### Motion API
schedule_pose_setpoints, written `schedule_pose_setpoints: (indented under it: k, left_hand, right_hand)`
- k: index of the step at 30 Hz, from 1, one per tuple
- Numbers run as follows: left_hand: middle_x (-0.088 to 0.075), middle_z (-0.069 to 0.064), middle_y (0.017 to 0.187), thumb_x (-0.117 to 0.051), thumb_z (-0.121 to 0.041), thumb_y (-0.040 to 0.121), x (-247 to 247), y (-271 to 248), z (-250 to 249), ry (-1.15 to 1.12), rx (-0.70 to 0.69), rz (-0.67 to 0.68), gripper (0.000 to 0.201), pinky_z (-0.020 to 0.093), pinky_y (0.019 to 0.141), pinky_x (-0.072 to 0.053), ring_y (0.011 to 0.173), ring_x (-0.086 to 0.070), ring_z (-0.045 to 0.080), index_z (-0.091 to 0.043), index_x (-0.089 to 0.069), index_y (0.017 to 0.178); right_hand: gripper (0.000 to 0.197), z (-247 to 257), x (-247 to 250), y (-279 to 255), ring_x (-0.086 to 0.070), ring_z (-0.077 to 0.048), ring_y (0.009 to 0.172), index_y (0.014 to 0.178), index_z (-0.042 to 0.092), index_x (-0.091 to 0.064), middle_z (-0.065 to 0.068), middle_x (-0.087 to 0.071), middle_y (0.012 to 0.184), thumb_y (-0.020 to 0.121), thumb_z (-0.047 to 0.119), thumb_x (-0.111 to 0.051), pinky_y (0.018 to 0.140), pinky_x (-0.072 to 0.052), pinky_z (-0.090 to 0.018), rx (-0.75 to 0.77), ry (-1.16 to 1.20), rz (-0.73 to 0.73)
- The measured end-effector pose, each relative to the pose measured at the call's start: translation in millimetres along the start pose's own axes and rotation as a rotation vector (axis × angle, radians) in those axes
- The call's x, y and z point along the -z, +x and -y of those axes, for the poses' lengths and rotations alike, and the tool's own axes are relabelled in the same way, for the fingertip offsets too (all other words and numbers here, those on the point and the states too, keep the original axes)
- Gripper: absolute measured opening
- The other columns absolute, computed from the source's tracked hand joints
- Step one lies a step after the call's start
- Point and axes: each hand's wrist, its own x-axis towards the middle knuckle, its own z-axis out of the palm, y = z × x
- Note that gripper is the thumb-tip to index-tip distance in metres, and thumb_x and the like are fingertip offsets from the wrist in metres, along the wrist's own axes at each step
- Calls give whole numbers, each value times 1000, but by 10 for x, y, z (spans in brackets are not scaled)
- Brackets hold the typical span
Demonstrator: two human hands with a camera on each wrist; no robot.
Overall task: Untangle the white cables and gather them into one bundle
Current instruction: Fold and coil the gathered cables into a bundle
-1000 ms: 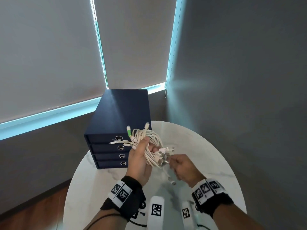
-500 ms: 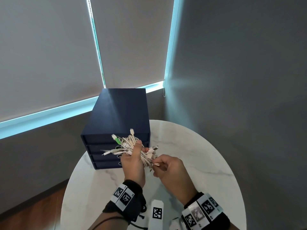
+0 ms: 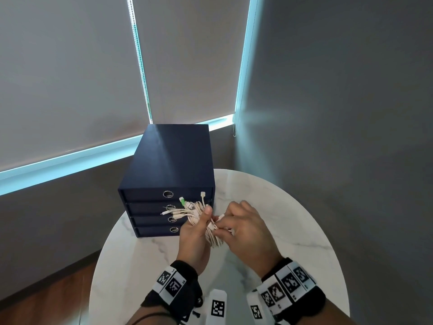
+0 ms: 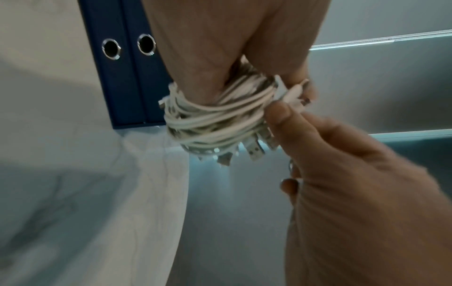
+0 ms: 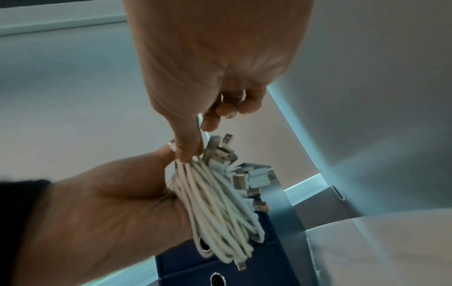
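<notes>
Overhead, both hands meet above the round marble table point(image 3: 293, 231), held off its surface. Left hand point(image 3: 194, 238) curled round the white cables point(image 3: 199, 213), thumb pressed over the top of the bundle; loops hang below the fist, plug ends fan out to the left, one with a green tip point(image 3: 181, 200). Left wrist view: coils point(image 4: 215, 120) wrap tight under the palm, USB plugs point(image 4: 254, 152) sticking out at the far side. Right hand point(image 3: 248, 233) just right of the bundle, touching it, thumb and forefinger pinching one white connector end point(image 3: 214, 225); remaining fingers curled in. Right wrist view shows the same: fingertips point(image 5: 188, 154) pinched at the top of the bundle, cable loops point(image 5: 220, 212) draping down across the left palm point(image 5: 110, 212). Dark blue four-drawer box point(image 3: 171, 160) stands at the table's far left edge, just beyond the bundle, ring pulls facing near. Grey roller blinds point(image 3: 70, 66) behind, bead chain point(image 3: 234, 127) hanging at the right
</notes>
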Motion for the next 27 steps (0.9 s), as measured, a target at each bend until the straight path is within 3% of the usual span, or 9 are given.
schedule_pose_setpoints:
  k: [3, 5, 7, 10, 15, 18, 21, 24, 27]
  left_hand:
    - [-68, 15, 84, -86, -63, 57, 86, -30, 35, -7, 16, 184, 78, 34, 72, -57, 79, -68, 25, 1, -63, 95]
    - [-70, 18, 89, -90, -59, 53, 92, -61, 38, -1, 42, 245, 83, 35, 74, -57, 83, -70, 28, 4, -63, 100]
    - [-70, 21, 94, -97, -38, 54, 61, -83, 16, 39, 62, 242, 75, 36, 75, -57, 88, -70, 32, 7, -64, 104]
    - [-68, 23, 95, -89, -15, 65, 26, -84, -8, 72, 74, 184, 54, 35, 73, -57, 89, -68, 34, 9, -63, 106]
    - [-68, 20, 88, -78, -11, 79, -43, -112, -72, 8, 137, 141, 35, 34, 64, -57, 77, -69, 29, 8, -65, 104]
    - [-70, 20, 87, -66, -8, 82, -87, -124, -126, -30, 160, 154, 29, 35, 62, -57, 74, -71, 30, 8, -64, 107]
    - [-71, 22, 89, -60, -6, 87, -82, -118, -149, -31, 161, 165, 24, 39, 65, -58, 76, -71, 31, 7, -64, 107]
    - [-71, 24, 94, -63, -6, 85, -68, -108, -145, -45, 178, 192, 26, 43, 70, -60, 81, -71, 33, 6, -66, 107]
    - [-70, 26, 101, -72, -8, 77, -59, -120, -128, -53, 223, 263, 34, 47, 76, -60, 86, -71, 35, 4, -68, 109]
  right_hand:
    - [16, -88, 35, 16, -50, -7, 81, 70, 26, -72, 11, -50, 79, 71, 41, -79, 75, -43, -24, -183, 319, 4]
    - [17, -144, 58, 19, -53, -7, 74, 66, 24, -72, 8, -51, 79, 68, 33, -85, 69, -42, -20, -297, 494, 46]
    - [18, -158, 43, -1, -51, -5, 68, 64, 24, -68, 9, -49, 78, 70, 27, -85, 65, -37, -17, -303, 514, 72]
    - [17, -142, -1, -34, -49, -6, 82, 68, 25, -66, 14, -46, 82, 72, 32, -81, 73, -37, -16, -217, 400, 21]
    - [28, -28, 50, -47, -46, -8, 106, 81, 25, -61, 15, -44, 100, 69, 41, -80, 87, -39, -14, -139, 361, -20]
    - [57, 13, 55, -78, -48, -8, 118, 104, 31, -45, 15, -42, 118, 63, 36, -84, 95, -41, -16, -235, 482, -48]
    - [77, -27, 106, -76, -40, 0, 131, 126, 35, -38, 16, -43, 136, 62, 57, -75, 106, -38, -26, -468, 806, 2]
    - [94, -104, 102, -18, -57, -18, 121, 131, 30, -48, -1, -57, 133, 55, 81, -70, 102, -47, -47, -791, 1202, 19]
    - [64, -143, 84, -45, -61, -33, 117, 129, 15, -60, -14, -64, 127, 85, 61, -58, 103, -44, -54, -922, 1499, 312]
